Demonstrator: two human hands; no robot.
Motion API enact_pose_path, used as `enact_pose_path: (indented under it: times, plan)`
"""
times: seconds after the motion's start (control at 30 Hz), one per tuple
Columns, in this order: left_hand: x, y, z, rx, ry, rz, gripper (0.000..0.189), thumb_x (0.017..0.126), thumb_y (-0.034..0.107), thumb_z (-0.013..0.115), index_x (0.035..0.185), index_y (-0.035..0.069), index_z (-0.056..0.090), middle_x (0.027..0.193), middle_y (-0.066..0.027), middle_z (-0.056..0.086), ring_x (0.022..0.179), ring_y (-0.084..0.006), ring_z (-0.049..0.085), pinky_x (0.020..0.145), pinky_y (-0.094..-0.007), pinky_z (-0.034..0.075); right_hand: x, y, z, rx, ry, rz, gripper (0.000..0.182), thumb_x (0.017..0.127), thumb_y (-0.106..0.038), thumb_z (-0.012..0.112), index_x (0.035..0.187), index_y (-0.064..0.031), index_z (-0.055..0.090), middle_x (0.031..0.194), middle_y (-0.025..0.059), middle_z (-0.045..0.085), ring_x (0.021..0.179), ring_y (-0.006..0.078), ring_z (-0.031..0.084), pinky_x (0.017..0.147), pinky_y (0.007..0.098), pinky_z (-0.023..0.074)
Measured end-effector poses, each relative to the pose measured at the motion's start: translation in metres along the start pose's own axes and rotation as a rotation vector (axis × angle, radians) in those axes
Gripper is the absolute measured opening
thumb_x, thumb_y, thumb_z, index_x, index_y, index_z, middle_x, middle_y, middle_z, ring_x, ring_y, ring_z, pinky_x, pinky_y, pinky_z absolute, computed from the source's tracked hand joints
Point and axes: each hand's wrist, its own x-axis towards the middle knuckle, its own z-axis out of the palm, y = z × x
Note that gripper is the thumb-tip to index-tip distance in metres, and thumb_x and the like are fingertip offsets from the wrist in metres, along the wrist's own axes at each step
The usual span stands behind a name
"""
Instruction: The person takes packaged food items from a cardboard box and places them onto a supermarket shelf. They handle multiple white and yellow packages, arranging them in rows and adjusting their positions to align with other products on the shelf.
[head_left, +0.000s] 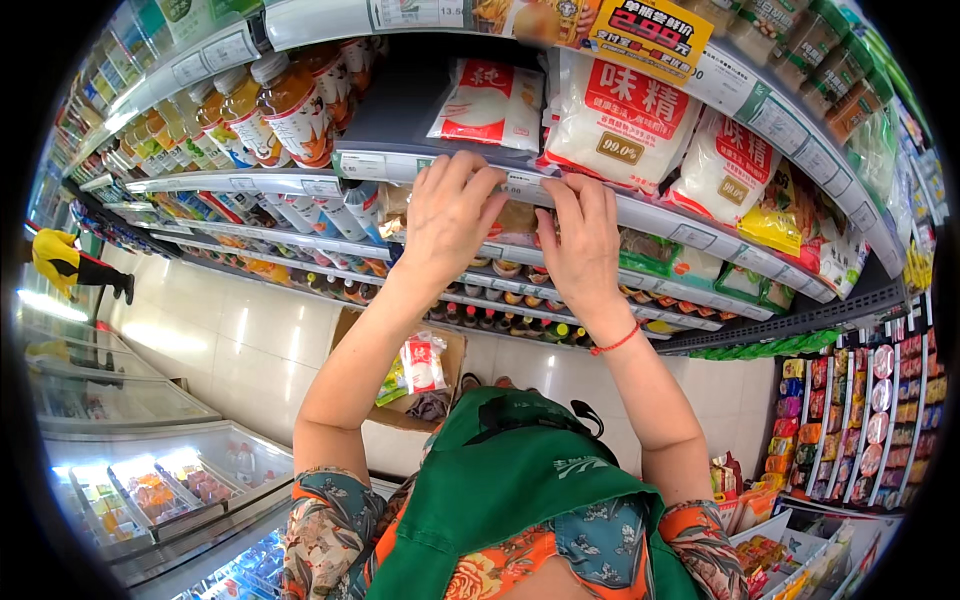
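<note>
My left hand (456, 217) is on the price-label rail (637, 210) along the shelf's front edge, its fingers hooked over the top and its thumb lower down. To its right, my right hand (583, 244) grips the same rail, fingers bent over it. A paper label shows between the two hands. Just behind my left hand, a red-and-white plastic bag of white powder (487, 105) lies on the dark shelf board (394, 97). Behind my right hand stands a larger bag of monosodium glutamate (619, 120), with another MSG bag (724, 169) beside it.
Bottled drinks (292, 112) line the shelf at left. Spice jars (817, 60) stand on the shelf above, at right. An open cardboard box (450, 352) with bagged goods sits on the floor. Glass-topped freezers (135, 397) are at left; a person in yellow (56, 262) is farther off.
</note>
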Motion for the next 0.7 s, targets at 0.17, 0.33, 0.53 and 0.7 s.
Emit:
enact_pose_path:
  times: [0.17,0.33,0.53,0.7]
  plan:
    - [0.0,-0.014,-0.023,0.069,0.106,-0.072,0.021,0.074,0.004,0.074,0.093,0.006,0.065,0.096,-0.0066,0.06,0.09,-0.0278,0.056,0.078,-0.0374,0.045,0.0,0.0,-0.005,0.045,-0.022,0.003,0.04,0.074,0.002,0.069,0.112,-0.0008,0.058,0.112,0.0145,0.052,0.101,0.0333,0.053,0.085,0.0423,0.0463]
    - [-0.015,-0.034,-0.032,0.155,0.079,-0.069,0.031,0.074,0.005,0.075,0.103,0.007,0.065,0.1,-0.0063,0.06,0.095,-0.0276,0.055,0.081,-0.0374,0.045,0.008,-0.014,0.0,0.087,-0.017,-0.079,0.039,0.074,0.0,0.069,0.112,-0.001,0.06,0.111,0.0123,0.055,0.101,0.0313,0.053,0.087,0.0423,0.0452]
    - [-0.012,-0.041,-0.033,0.233,0.059,-0.011,0.031,0.072,0.009,0.077,0.1,0.009,0.065,0.1,-0.0053,0.06,0.097,-0.0269,0.055,0.084,-0.0388,0.044,0.025,-0.026,0.018,0.086,-0.095,-0.115,0.038,0.074,-0.003,0.07,0.111,-0.0005,0.06,0.11,0.011,0.055,0.099,0.0297,0.052,0.087,0.0415,0.0419]
    - [-0.008,-0.044,-0.037,0.25,0.041,0.01,0.031,0.07,0.013,0.078,0.098,0.011,0.064,0.101,-0.004,0.06,0.096,-0.0259,0.055,0.084,-0.0386,0.042,0.025,-0.032,0.021,0.048,-0.146,-0.064,0.04,0.074,-0.004,0.07,0.113,-0.0005,0.06,0.111,0.0118,0.053,0.099,0.0294,0.051,0.087,0.0418,0.0402]
